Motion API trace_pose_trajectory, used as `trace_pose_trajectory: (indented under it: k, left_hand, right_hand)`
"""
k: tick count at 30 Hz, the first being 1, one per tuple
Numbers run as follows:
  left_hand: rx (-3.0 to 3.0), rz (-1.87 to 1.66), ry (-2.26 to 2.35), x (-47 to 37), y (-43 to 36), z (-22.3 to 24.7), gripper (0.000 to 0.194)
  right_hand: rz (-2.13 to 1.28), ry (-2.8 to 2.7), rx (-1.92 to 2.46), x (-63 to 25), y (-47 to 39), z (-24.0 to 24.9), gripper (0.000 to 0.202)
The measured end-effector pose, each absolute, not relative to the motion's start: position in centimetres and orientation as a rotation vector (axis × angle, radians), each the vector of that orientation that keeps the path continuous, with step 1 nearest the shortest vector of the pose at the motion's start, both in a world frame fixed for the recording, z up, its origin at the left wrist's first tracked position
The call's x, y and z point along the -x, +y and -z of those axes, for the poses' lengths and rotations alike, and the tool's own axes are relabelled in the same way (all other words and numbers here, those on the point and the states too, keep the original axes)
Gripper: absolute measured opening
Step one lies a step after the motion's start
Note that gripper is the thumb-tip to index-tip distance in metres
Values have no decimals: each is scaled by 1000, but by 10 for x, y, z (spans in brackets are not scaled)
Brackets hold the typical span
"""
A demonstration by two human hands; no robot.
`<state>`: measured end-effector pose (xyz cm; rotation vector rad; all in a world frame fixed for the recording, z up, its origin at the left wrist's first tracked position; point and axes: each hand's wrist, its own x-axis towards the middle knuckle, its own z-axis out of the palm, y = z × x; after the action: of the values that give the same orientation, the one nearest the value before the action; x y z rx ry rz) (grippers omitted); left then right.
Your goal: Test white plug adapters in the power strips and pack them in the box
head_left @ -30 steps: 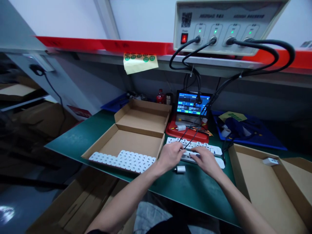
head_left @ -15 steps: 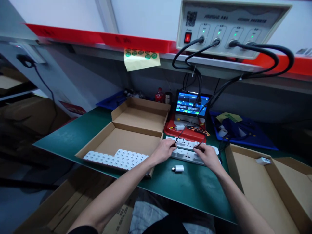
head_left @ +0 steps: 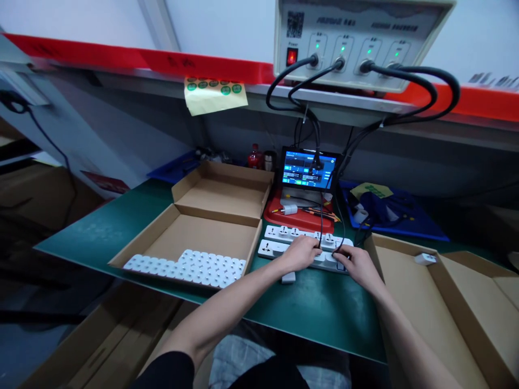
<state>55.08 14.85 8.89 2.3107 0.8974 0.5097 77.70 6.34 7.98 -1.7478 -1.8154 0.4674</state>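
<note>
My left hand [head_left: 302, 253] is closed around the end of a black cable [head_left: 321, 221] over the front white power strip [head_left: 266, 248]. At that strip's right end, my right hand [head_left: 357, 263] pinches a second black cable [head_left: 343, 224]. Both cable ends are low over white chargers in the front strip; whether they are plugged in is hidden by the fingers. Behind it lies another white power strip [head_left: 272, 232] with several chargers in its sockets. A loose white charger [head_left: 288, 277] rests on the green table, partly covered by my left forearm.
An open cardboard box [head_left: 211, 227] on the left holds rows of white chargers [head_left: 203, 267]. Another cardboard box [head_left: 417, 297] with one white charger [head_left: 425, 259] stands right. A lit screen [head_left: 308, 170], red tray [head_left: 275, 214] and blue tray [head_left: 425, 229] sit behind. Cables hang from a powered tester [head_left: 360, 40].
Both hands have moved right along the front power strip with the cables, my left hand more so, and are now closer together. My left forearm now partly covers the loose charger. The view has shifted.
</note>
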Motion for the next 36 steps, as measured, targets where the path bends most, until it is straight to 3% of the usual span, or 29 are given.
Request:
trace_pose_trajectory:
  k: [10, 20, 24, 29, 32, 36]
  left_hand:
    - [-2599, -351, 916, -558, 141, -90, 18]
    - [-2757, -389, 861, -539, 138, -92, 22]
    - [-2763, -449, 997, -486, 146, -94, 35]
    - [-2640, -286, 1160, -441, 161, -82, 28]
    - [-2508, -347, 1155, -435, 165, -74, 29]
    - [-2428, -469, 1091, -432, 166, -71, 27]
  right_hand:
    - [-293, -1922, 1788, -773, 60, -68, 23]
    - [145, -2044, 1807, -748, 44, -101, 39]
    - [67, -2291, 1865, -688, 57, -102, 29]
    - [-41, -2453, 1978, -631, 90, -101, 36]
    - [-89, -2474, 1964, -627, 101, -107, 26]
    - [-68, -2275, 1793, -646, 97, -120, 32]
